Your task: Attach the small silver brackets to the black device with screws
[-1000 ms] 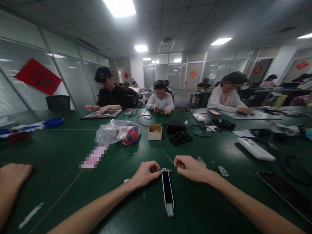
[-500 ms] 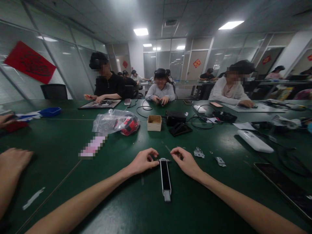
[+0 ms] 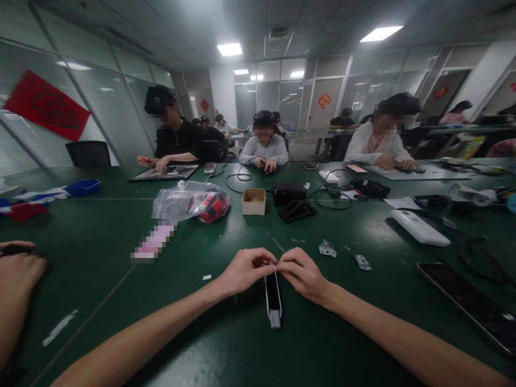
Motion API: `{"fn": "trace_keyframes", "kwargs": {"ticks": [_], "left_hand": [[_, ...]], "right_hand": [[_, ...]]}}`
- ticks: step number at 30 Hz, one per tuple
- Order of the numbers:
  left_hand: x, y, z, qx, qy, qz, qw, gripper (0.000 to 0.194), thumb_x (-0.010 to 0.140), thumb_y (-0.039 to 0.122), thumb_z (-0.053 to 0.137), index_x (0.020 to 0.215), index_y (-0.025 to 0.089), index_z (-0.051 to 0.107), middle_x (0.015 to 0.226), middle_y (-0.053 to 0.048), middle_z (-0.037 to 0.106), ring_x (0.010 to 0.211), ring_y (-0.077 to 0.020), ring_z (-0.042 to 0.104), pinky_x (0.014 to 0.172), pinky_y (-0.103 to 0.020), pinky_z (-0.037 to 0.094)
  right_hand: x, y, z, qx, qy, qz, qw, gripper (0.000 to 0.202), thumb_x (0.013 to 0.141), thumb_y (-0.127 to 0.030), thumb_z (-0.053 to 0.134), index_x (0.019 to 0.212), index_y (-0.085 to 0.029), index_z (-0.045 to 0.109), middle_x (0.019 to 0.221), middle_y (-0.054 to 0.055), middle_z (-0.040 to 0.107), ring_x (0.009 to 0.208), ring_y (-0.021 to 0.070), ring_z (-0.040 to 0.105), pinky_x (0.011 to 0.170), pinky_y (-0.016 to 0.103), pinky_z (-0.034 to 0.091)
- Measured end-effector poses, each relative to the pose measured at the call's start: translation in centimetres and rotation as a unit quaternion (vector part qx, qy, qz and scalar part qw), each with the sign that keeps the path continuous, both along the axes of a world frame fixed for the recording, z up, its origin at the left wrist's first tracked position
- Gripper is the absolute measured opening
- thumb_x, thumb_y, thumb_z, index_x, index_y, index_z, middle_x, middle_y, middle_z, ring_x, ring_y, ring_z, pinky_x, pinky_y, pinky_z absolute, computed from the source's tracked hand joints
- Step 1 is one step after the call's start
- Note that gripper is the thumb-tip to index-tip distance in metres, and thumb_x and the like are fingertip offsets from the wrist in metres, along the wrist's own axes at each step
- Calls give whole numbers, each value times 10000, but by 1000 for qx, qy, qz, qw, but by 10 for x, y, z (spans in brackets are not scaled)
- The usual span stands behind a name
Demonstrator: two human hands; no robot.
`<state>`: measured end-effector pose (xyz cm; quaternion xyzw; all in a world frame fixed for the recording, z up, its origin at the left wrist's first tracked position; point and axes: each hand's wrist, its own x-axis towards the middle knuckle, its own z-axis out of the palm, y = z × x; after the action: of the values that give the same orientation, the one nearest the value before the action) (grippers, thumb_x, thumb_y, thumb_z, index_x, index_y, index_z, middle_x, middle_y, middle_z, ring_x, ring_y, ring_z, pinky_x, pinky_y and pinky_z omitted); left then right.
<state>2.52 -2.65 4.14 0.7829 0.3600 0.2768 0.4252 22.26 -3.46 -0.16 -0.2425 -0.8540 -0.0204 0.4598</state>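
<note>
A narrow black device with a pale rim (image 3: 273, 294) lies lengthwise on the green table, a grey block at its near end. My left hand (image 3: 248, 271) and my right hand (image 3: 305, 275) meet over its far end, fingertips together in a pinch. Whatever the fingers hold there is hidden by them. Both hands are closed, thumbs against index fingers. To the right of my right hand lie small metal brackets (image 3: 327, 248) and another metal plate (image 3: 362, 262). A thin clear strip (image 3: 277, 244) lies just beyond my fingers.
A cardboard box (image 3: 253, 202) and a plastic bag with red and black contents (image 3: 209, 204) stand farther back. A phone (image 3: 463, 301) and a white case (image 3: 419, 228) lie right. Another person's hand (image 3: 20, 271) rests at the left edge. Several people sit across the table.
My hands have come together over the device's far end, covering the small cross-piece seen there before. A small white scrap now lies left of my left hand. The neighbour's hand at left shifted.
</note>
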Motion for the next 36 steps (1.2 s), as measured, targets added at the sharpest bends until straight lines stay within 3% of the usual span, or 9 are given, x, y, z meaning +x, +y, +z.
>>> {"fn": "trace_keyframes", "kwargs": {"ticks": [12,17,23,29,33,36], "left_hand": [[-4,3,3,-12,51,-19,998,206,748,281,659,901,147,688,785,-15,677,689,-136,593,648,-212,458],[-3,1,1,17,72,-25,997,150,746,253,639,843,143,672,726,6,657,637,-111,566,608,-190,435],[-11,7,9,81,96,-12,992,127,756,244,607,823,147,653,728,12,644,623,-99,558,613,-184,433],[-34,30,9,126,167,35,977,119,751,240,599,813,155,657,747,4,647,647,-118,567,621,-199,424],[-40,37,1,126,197,29,972,128,746,248,605,813,162,671,757,3,652,653,-123,567,623,-202,409],[-40,38,-4,121,210,19,970,136,741,255,612,818,168,681,749,7,650,651,-125,568,625,-202,400]], "right_hand": [[3,-2,-2,-93,-32,0,995,206,895,-200,455,906,-218,660,831,63,615,781,176,556,696,334,455],[3,-1,-3,-67,-24,3,997,153,881,-202,497,877,-210,650,822,62,626,776,173,564,697,331,454],[1,2,-5,-116,19,-55,992,93,839,-281,567,837,-198,610,826,59,612,798,187,561,718,335,469],[0,7,1,-249,39,-170,953,88,811,-209,497,836,-181,576,818,50,599,744,177,548,670,314,459],[-3,10,3,-346,-15,-188,919,124,790,-188,479,839,-170,591,764,27,593,681,156,533,624,293,435],[-4,11,0,-373,-59,-194,905,121,783,-191,490,820,-170,603,757,24,603,690,157,531,634,296,420]]}}
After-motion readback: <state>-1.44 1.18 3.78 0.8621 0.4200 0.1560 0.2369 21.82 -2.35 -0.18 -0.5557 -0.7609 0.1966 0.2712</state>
